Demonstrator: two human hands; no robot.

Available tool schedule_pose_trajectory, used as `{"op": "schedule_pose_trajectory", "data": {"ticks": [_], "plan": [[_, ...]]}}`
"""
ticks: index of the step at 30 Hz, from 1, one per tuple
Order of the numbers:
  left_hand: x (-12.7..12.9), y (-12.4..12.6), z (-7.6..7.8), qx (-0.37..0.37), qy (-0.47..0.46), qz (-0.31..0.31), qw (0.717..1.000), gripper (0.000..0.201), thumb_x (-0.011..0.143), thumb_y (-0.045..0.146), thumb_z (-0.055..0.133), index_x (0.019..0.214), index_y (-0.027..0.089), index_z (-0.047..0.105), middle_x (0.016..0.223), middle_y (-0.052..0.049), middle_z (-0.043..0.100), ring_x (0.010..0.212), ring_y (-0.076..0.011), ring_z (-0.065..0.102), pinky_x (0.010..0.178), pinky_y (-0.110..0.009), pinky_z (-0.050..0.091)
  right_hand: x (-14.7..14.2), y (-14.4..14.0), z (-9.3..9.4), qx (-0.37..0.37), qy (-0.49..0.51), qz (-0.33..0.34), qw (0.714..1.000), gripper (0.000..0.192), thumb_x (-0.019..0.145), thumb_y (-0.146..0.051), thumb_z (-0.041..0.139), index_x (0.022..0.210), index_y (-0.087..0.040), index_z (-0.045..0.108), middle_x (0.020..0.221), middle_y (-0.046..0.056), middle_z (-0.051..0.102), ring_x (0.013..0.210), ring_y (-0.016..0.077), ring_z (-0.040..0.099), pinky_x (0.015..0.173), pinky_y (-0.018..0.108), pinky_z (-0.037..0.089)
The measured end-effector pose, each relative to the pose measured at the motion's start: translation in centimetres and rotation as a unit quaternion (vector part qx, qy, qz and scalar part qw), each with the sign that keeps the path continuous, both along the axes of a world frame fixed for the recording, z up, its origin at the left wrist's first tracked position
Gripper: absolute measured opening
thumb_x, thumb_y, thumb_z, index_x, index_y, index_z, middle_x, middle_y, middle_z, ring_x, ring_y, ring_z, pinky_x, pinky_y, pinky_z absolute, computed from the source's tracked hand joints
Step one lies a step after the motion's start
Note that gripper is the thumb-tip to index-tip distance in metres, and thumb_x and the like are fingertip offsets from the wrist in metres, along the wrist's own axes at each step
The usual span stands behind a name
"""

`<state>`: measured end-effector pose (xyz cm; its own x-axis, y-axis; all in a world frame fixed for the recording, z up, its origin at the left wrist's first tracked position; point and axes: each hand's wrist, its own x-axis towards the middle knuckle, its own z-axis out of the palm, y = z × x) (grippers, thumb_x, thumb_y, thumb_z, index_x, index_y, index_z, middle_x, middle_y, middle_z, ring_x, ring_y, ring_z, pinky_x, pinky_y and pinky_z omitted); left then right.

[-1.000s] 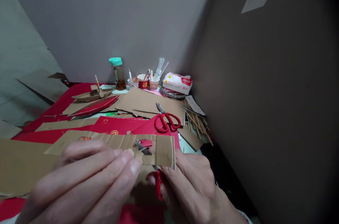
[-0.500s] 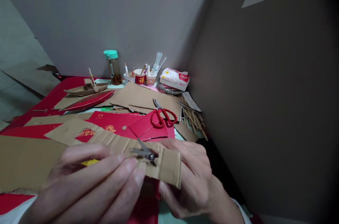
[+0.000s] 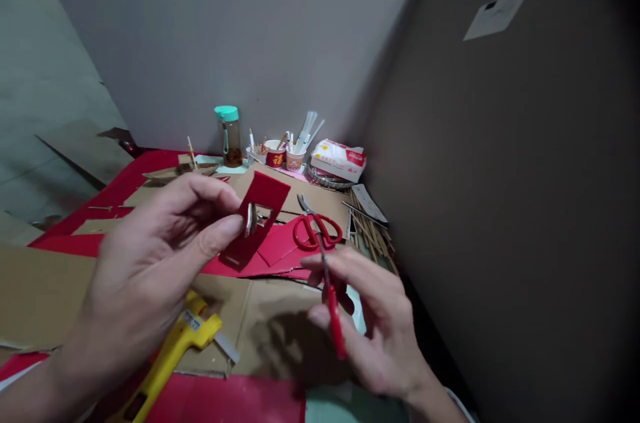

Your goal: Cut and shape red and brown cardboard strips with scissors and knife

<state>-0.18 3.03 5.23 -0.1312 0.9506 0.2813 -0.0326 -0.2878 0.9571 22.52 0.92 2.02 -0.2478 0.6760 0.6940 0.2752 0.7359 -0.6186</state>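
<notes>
Between its thumb and fingers, my left hand (image 3: 155,256) pinches a red-faced cardboard piece (image 3: 267,191), held tilted above the table. A rectangular opening shows in the piece, and a bit of cardboard stands out at its edge. In my right hand (image 3: 383,316) is a small pair of scissors (image 3: 335,323), its red handle within the fingers and its blades pointing up and away, apart from the cardboard. Under my left hand lies a yellow hot glue gun (image 3: 167,359). A brown cardboard sheet (image 3: 265,336) spreads below both hands.
Larger red-handled scissors (image 3: 330,219) rest on red paper (image 3: 285,246). At the back stand a bottle (image 3: 233,143), a red cup (image 3: 275,156) and a tissue pack (image 3: 337,159). A cardboard boat (image 3: 200,168) sits back left; sticks (image 3: 370,229) lie along the right wall.
The scissors have come out of the cardboard and moved right. My left hand has raised the piece, turning its red face into view. My hands have separated, uncovering the glue gun.
</notes>
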Motion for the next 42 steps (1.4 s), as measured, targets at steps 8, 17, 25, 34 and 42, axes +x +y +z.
{"op": "schedule_pose_trajectory", "data": {"ticks": [8, 17, 25, 34, 42], "plan": [[0.6, 0.3, 1.8, -0.068, -0.017, -0.129, 0.989, 0.007, 0.071, 0.027, 0.085, 0.072, 0.026, 0.078, 0.069, 0.002, 0.066, 0.059, -0.0111, 0.055, 0.049, -0.015, 0.047, 0.3, 1.1, -0.3, -0.349, 0.172, 0.139, 0.911, 0.022, 0.089, -0.031, 0.079, 0.108, -0.019, 0.077, 0.083, 0.0, 0.067, 0.052, 0.0061, 0.055, 0.049, 0.017, 0.048], [0.4, 0.7, 0.9, -0.065, 0.01, -0.162, 0.985, 0.01, 0.078, 0.032, 0.085, 0.079, 0.028, 0.076, 0.075, 0.004, 0.071, 0.069, -0.0132, 0.063, 0.056, -0.016, 0.051, -0.3, -0.5, 1.0, -0.325, 0.068, 0.217, 0.918, 0.02, 0.078, -0.021, 0.082, 0.098, -0.018, 0.08, 0.087, 0.005, 0.076, 0.074, 0.0165, 0.07, 0.06, 0.022, 0.055], [0.7, 0.3, 1.1, -0.052, 0.034, -0.15, 0.987, 0.012, 0.077, 0.036, 0.083, 0.078, 0.029, 0.074, 0.071, 0.005, 0.066, 0.064, -0.0131, 0.058, 0.056, -0.018, 0.05, 0.2, -0.8, 1.0, -0.3, 0.025, 0.195, 0.934, 0.026, 0.083, -0.029, 0.085, 0.107, -0.017, 0.082, 0.082, 0.003, 0.072, 0.073, 0.0163, 0.068, 0.066, 0.025, 0.057], [0.9, 0.0, 1.1, -0.005, 0.065, -0.14, 0.988, 0.006, 0.081, 0.032, 0.08, 0.078, 0.029, 0.075, 0.069, 0.006, 0.063, 0.057, -0.0099, 0.051, 0.049, -0.015, 0.044, 1.4, 0.0, 0.7, -0.256, 0.021, 0.242, 0.936, 0.045, 0.087, -0.044, 0.086, 0.12, -0.014, 0.082, 0.083, 0.007, 0.075, 0.071, 0.0161, 0.069, 0.059, 0.022, 0.055], [0.8, 0.2, 0.8, -0.028, 0.07, -0.115, 0.991, 0.011, 0.081, 0.036, 0.081, 0.08, 0.03, 0.073, 0.067, 0.007, 0.061, 0.055, -0.0098, 0.048, 0.046, -0.014, 0.043, 1.0, -0.1, 0.3, -0.258, 0.003, 0.241, 0.936, 0.031, 0.093, -0.016, 0.075, 0.123, -0.013, 0.078, 0.085, 0.004, 0.076, 0.073, 0.0124, 0.068, 0.066, 0.02, 0.054]]}}
